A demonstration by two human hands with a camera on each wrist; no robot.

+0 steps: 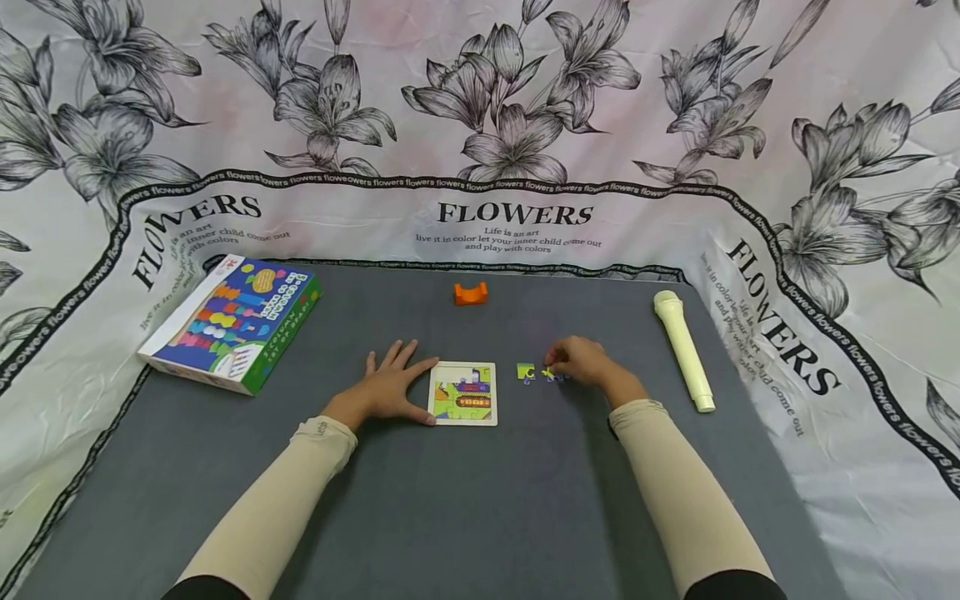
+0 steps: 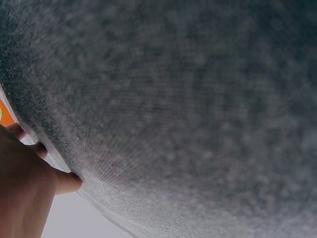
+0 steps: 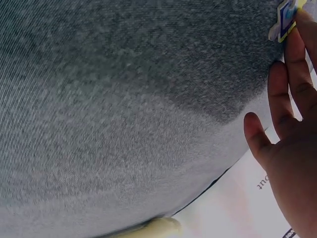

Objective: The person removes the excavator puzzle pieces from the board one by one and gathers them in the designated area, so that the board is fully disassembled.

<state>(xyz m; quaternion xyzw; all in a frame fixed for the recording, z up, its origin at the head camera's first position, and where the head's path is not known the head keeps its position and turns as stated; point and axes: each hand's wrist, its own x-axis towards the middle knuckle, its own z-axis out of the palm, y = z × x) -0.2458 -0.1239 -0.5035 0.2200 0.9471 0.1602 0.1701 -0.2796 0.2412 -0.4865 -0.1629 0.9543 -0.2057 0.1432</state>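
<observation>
A small square puzzle board with a white frame and a vehicle picture lies mid-table in the head view. My left hand rests beside it with fingers spread, thumb and index finger at its left edge; the left wrist view shows part of this hand. Right of the board lies a loose green puzzle piece. My right hand pinches another piece just beyond it. The right wrist view shows this piece at the fingertips of the hand.
A blue and green box lies at the table's back left. An orange curved block sits near the back edge. To the right is a pale yellow stick. Flower-printed cloth borders the grey table.
</observation>
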